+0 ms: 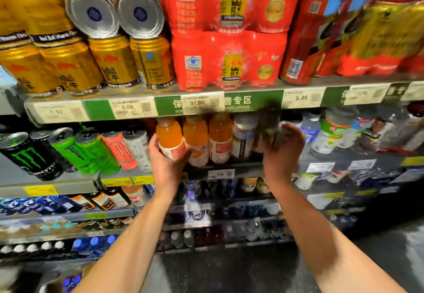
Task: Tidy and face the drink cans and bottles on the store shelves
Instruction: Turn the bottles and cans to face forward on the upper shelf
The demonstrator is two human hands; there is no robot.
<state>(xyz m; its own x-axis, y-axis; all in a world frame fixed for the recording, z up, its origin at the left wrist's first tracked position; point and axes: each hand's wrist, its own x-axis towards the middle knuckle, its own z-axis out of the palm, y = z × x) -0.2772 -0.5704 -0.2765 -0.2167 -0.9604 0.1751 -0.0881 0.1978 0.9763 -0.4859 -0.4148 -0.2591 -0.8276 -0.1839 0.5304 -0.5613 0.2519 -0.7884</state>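
My left hand (164, 162) grips the bottom of an orange drink bottle (169, 136) at the left end of a row of three orange bottles on the second shelf. My right hand (283, 149) is curled round a dark, motion-blurred bottle (269, 130) just right of a pale-labelled bottle (243, 136). Gold cans (112, 63) stand on the top shelf, with two more lying on their sides above them, bottoms facing out.
Red multipacks (227, 59) sit on the top shelf above a price rail (142, 108). Green, black and pink energy cans (91, 150) stand left of my left hand. White and blue bottles (330, 132) stand to the right. Lower shelves hold more bottles.
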